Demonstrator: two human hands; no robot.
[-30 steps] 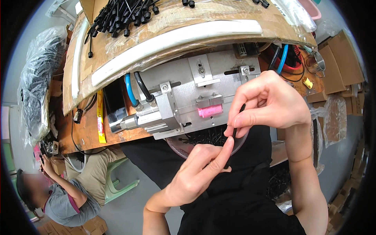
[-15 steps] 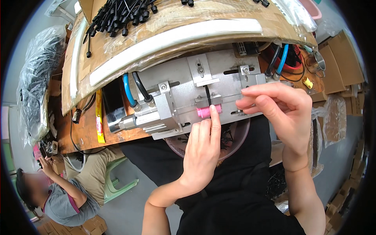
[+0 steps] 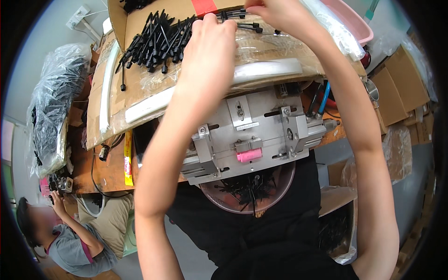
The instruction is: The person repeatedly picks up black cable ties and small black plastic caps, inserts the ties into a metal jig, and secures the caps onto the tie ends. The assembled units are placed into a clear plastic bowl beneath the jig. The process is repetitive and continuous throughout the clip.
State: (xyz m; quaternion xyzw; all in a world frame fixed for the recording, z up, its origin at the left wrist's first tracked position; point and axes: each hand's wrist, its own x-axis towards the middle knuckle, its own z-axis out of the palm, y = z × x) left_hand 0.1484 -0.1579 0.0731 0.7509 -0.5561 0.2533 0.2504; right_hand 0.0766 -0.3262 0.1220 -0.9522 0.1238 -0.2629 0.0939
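Note:
My left hand reaches over the pile of thin black plastic rods with capped ends. Its fingers curl down among the rods, and what they hold is hidden. To its right, my right hand pinches at the ends of some black rods on the cardboard. Below my arms lies a metal clamping fixture with a pink block at its front middle; no rod shows on the block. A bowl holding black rods rests under the fixture's front edge.
White foam strips edge the cardboard sheet. A yellow packet lies on the wooden table at left. A co-worker sits lower left. A pink basin stands far right, and an open box of black parts sits below right.
Both hands have moved from the fixture up and away to the rods on the cardboard. The black rod at the pink block is gone from there. The view has shifted slightly.

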